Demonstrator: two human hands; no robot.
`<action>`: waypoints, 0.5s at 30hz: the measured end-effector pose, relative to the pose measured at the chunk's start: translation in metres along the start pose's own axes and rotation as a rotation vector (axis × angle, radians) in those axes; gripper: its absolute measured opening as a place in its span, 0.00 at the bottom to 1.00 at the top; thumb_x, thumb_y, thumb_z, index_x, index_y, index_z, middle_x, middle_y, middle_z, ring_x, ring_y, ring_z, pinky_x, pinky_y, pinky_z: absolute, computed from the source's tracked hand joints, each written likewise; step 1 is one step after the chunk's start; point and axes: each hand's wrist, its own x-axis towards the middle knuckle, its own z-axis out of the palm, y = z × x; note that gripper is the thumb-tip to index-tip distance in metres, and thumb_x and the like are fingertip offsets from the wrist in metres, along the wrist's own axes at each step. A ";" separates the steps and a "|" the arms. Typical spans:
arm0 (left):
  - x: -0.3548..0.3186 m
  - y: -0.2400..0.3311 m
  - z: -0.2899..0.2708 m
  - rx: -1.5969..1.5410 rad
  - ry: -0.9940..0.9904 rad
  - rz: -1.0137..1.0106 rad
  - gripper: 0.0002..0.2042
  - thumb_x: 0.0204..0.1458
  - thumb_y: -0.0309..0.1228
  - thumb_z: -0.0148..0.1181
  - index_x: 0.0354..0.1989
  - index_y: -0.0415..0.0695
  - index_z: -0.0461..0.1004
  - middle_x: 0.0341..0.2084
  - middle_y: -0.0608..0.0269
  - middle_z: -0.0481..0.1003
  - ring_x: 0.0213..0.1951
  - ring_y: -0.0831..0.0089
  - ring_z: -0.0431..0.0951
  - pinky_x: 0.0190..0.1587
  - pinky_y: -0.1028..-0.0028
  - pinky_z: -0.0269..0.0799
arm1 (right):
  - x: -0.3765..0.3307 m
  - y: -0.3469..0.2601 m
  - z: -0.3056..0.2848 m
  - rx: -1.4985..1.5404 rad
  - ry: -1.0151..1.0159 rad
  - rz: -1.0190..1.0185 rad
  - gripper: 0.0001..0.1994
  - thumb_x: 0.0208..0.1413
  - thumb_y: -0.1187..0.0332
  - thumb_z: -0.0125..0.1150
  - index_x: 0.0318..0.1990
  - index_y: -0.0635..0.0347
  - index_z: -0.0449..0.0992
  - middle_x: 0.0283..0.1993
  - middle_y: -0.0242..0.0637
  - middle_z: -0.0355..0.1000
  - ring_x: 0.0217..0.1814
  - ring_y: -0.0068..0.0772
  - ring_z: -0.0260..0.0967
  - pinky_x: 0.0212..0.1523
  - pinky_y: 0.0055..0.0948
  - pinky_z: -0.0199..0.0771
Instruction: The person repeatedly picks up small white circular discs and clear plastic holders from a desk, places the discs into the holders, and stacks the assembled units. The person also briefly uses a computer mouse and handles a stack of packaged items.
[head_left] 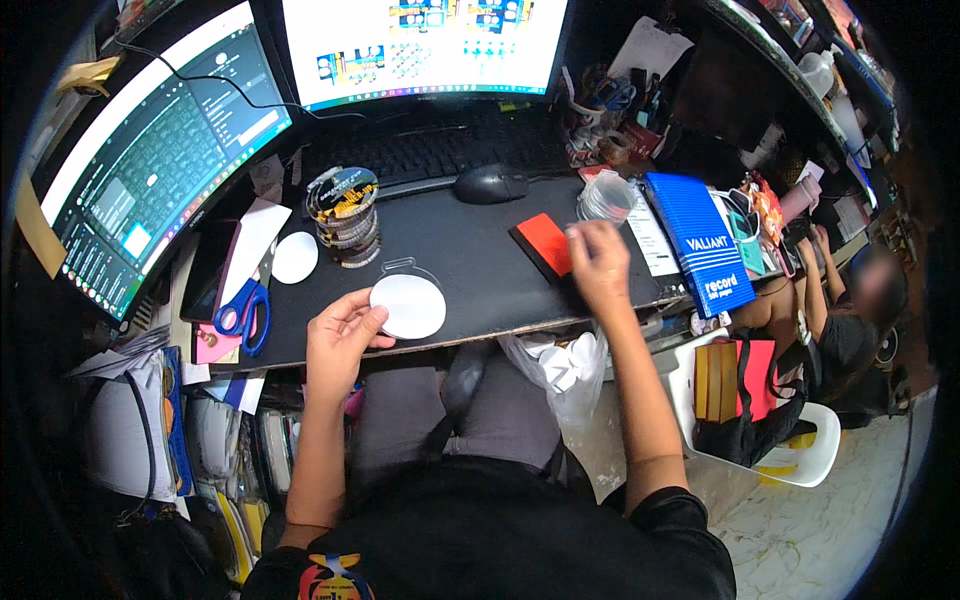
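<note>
**2 hands at a dark counter**

The left hand (340,335) pinches the edge of a white round disc (408,306) lying at the counter's (470,270) front edge. The right hand (598,262), fingers curled shut, rests beside a red-and-black pad (545,245); whether it grips anything is unclear.

Person is wearing a black short-sleeved T-shirt (520,545); sleeves are ending above the elbows, forearms bare. A multicoloured print (335,578) in orange, yellow and blue is showing at the shirt front, partly cut off by the lower edge. Grey trousers (500,405) are covering the lap. Left hand (340,335) and right hand (598,262) are showing no gloves, rings or watch.
</note>
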 end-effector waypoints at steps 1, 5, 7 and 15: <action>0.006 -0.005 -0.004 -0.003 -0.020 0.046 0.14 0.54 0.23 0.57 0.48 0.30 0.71 0.35 0.56 0.76 0.33 0.77 0.78 0.31 0.81 0.79 | -0.004 -0.006 0.010 -0.076 -0.068 -0.008 0.08 0.52 0.67 0.59 0.31 0.63 0.76 0.37 0.48 0.71 0.42 0.50 0.69 0.44 0.41 0.69; 0.019 -0.020 -0.019 -0.098 -0.087 0.014 0.13 0.54 0.23 0.57 0.47 0.30 0.71 0.35 0.56 0.76 0.33 0.76 0.78 0.31 0.79 0.79 | -0.010 -0.037 0.029 -0.236 -0.364 0.090 0.17 0.47 0.61 0.64 0.42 0.61 0.76 0.44 0.52 0.69 0.48 0.53 0.66 0.47 0.46 0.67; 0.019 -0.026 -0.022 -0.067 -0.116 0.020 0.13 0.53 0.22 0.58 0.47 0.30 0.71 0.34 0.55 0.76 0.33 0.74 0.78 0.32 0.77 0.79 | 0.012 -0.046 0.038 -0.201 -0.264 0.061 0.20 0.45 0.59 0.65 0.44 0.60 0.75 0.46 0.51 0.68 0.49 0.53 0.65 0.48 0.46 0.66; 0.020 -0.033 -0.028 -0.024 -0.161 0.042 0.12 0.53 0.22 0.58 0.45 0.30 0.72 0.33 0.55 0.77 0.31 0.73 0.78 0.31 0.75 0.79 | 0.098 -0.048 0.104 -0.406 -0.656 -0.140 0.43 0.41 0.52 0.70 0.66 0.46 0.55 0.63 0.48 0.58 0.68 0.52 0.51 0.62 0.74 0.38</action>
